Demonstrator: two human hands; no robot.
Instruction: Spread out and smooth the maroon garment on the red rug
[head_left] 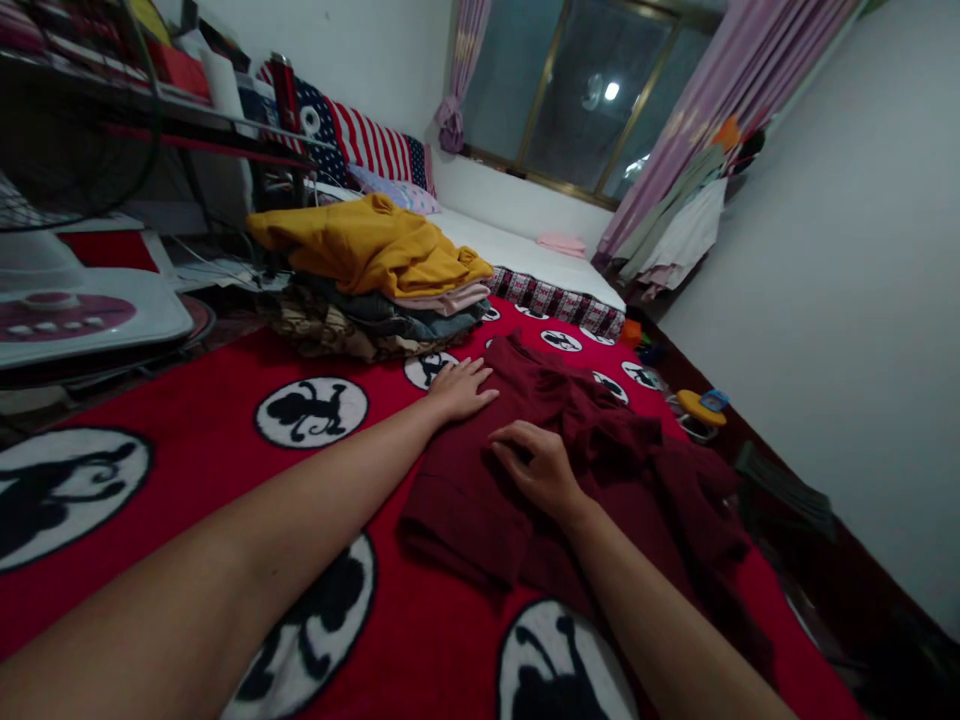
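A dark maroon sweatshirt point(472, 490) lies spread on the red blanket point(405, 660), its lower band toward me and its right part rumpled in folds. My left hand point(461, 388) rests palm down along its left edge, fingers stretched out and apart. Close beside it, on the right, my right hand point(536, 465) is bent over the cloth, thumb and forefinger drawn together at the fabric. Beyond my left hand is a pile of clothes, with a mustard-yellow garment point(375, 245) on top and blue denim point(420, 318) lower down.
A white mattress point(502, 245) reaches toward the window. On the left are a cluttered desk point(202, 130) and a white fan base point(97, 310). Clothes point(686, 235) hang by the purple curtain point(720, 90). A yellow stool point(701, 408) stands right of the bed, near the wall.
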